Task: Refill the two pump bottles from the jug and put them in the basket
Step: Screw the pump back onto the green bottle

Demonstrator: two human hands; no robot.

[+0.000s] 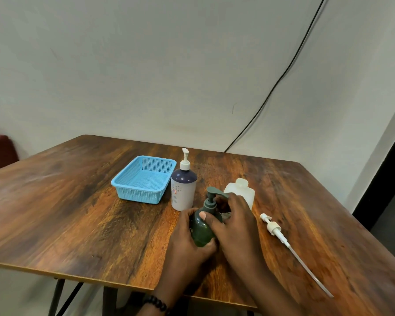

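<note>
A dark green pump bottle (pixel 201 231) stands near the table's front edge. My left hand (pixel 187 245) wraps its body from the left. My right hand (pixel 235 222) grips its neck and pump collar from the right, thumb across the front. Behind it stands a white and purple pump bottle (pixel 183 190) with its pump on. A translucent white jug (pixel 240 191), without a cap, stands behind my right hand, partly hidden. The light blue mesh basket (pixel 144 177) lies to the left of the bottles with nothing in it.
A loose white pump head with a long dip tube (pixel 283 239) lies on the wooden table (pixel 78 213) to the right of my hands. A black cable (pixel 283 74) runs down the wall behind. The table's front edge is close below my wrists.
</note>
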